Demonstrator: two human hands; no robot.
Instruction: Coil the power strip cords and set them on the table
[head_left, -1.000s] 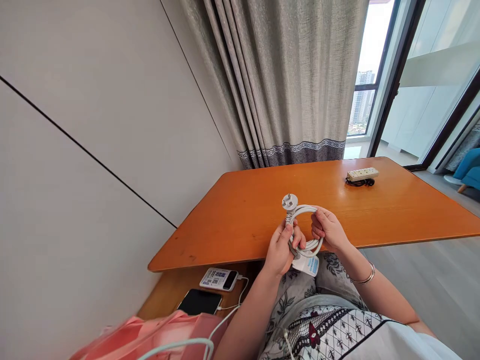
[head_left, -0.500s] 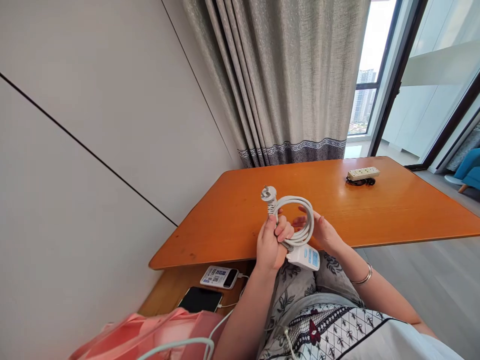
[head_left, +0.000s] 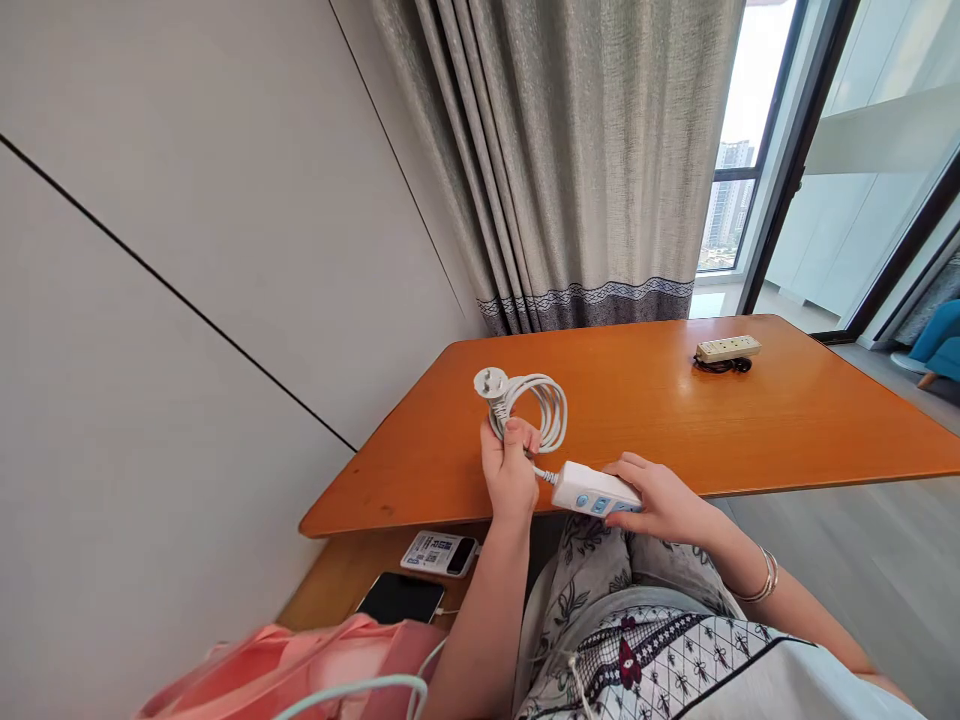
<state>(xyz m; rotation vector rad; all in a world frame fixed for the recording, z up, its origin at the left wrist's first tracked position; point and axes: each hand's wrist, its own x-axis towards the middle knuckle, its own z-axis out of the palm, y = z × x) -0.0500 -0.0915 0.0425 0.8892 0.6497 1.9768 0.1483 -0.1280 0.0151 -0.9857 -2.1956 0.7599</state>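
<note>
My left hand [head_left: 511, 465] is closed round a coiled white cable [head_left: 553, 412], close to its plug [head_left: 491, 383]. The plug's pins face up and the loops stand out to the right of my fingers. From the coil a short stretch of cord runs to a white power strip [head_left: 581, 487] with light blue labels on its side. My right hand [head_left: 660, 500] grips the far end of that strip, thumb below and fingers over the top. Both hands are above the near edge of the orange wooden table [head_left: 465, 425].
A second, cream power strip [head_left: 727, 348] with a black cord lies at the table's back right. Below the near left edge are a power bank [head_left: 439, 553], a dark phone [head_left: 401, 598] and a pink bag [head_left: 322, 675]. A curtain [head_left: 600, 160] hangs behind.
My left hand has moved left with the coil and plug. My right hand has left the coil's side and taken hold of the white strip, which is now turned level and drawn out rightward.
</note>
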